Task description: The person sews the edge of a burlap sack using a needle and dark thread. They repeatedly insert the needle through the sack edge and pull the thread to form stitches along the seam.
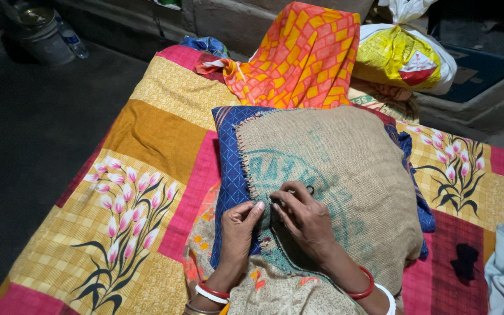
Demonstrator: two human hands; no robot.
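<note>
Patchwork bedspread (147,134) with pink flower prints covers the surface. Left hand (239,224), fingers curled narrow, pinches the frayed left edge of a burlap sack (345,175). The sack lies flat over a blue quilted cloth (228,163), its long axis running from the hands up and away. Right hand (305,217), just beside the left, presses pinched fingertips onto the burlap; whether it holds anything cannot be told. Beyond both hands lie an orange checked cloth (304,58) and a yellow bag (398,55).
</note>
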